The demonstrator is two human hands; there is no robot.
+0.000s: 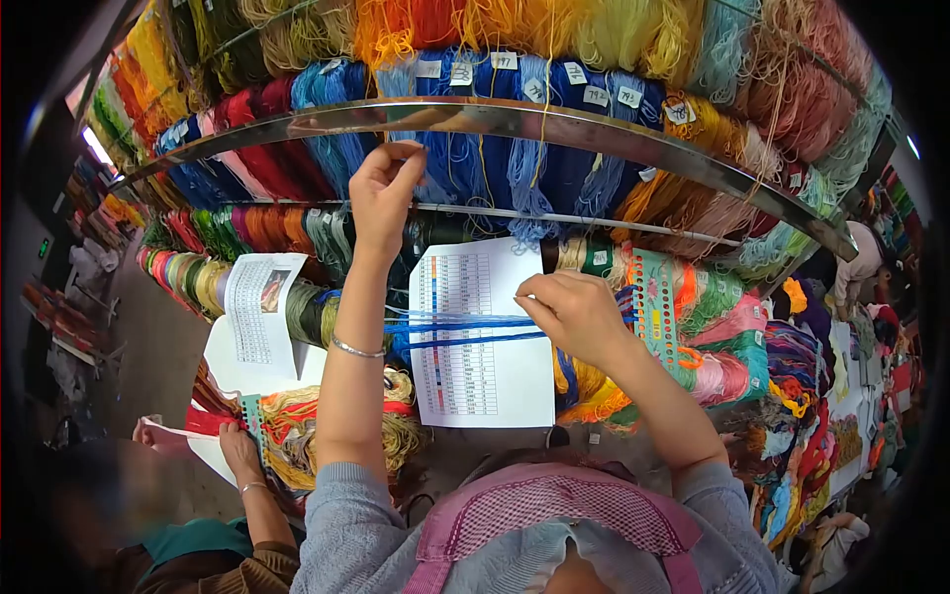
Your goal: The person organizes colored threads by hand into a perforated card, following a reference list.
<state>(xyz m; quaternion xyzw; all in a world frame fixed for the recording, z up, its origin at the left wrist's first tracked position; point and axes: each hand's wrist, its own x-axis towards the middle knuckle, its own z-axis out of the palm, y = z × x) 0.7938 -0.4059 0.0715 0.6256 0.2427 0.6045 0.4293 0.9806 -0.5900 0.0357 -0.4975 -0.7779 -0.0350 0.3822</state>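
Observation:
My left hand [389, 193] is raised in front of the blue thread hanks [455, 163], its thumb and forefinger closed; what it pinches, if anything, is too small to name. Over the right part of a printed chart [460, 381] my right hand [569, 309] is closed in a pinch, and its contents cannot be made out. Blue strands [465, 334] stretch across the chart, near and below my right hand. Beside that hand is a green card with holes [655, 297], with threads around it.
A curved metal rail [475, 116] crosses before the hanging hanks. At left stands a folded printed sheet [252, 317]. Below it, a co-worker's hand [237, 447] touches red thread near another green card [253, 421]. More thread bundles [792, 396] lie at right.

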